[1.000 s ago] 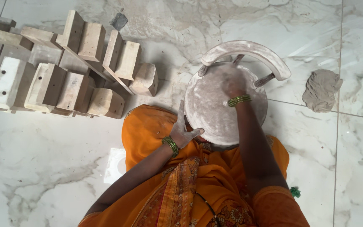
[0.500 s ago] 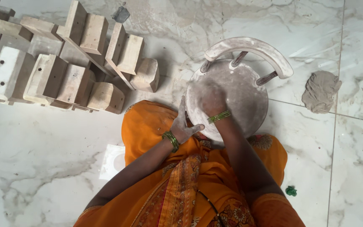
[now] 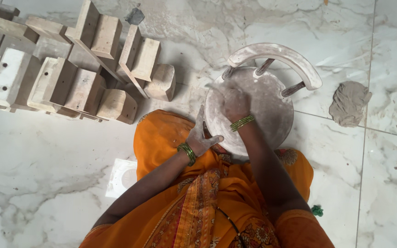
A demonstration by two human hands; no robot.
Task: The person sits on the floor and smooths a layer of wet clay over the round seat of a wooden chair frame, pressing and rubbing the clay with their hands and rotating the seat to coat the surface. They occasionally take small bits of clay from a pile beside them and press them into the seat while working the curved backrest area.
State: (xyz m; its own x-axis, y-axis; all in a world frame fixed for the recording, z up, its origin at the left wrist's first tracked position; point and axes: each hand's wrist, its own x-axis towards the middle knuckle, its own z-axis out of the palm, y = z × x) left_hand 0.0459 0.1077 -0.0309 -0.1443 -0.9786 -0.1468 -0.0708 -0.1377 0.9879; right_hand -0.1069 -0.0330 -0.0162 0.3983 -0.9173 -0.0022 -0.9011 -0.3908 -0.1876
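A small round stool [image 3: 263, 115] with a curved backrest [image 3: 276, 57] is seen on the marble floor [image 3: 47, 183], just in front of the orange-clad lap. The stool's near-left rim is gripped by the left hand [image 3: 201, 138], its fingers spread up along the edge and the thumb hooked over it. The right hand [image 3: 233, 101] is laid on the dusty seat toward its left side; it is blurred, so how far it is open cannot be told. Wooden blocks [image 3: 70, 78] are stacked toward the floor's far-left corner, and a grey lump [image 3: 349, 103] lies right of the stool.
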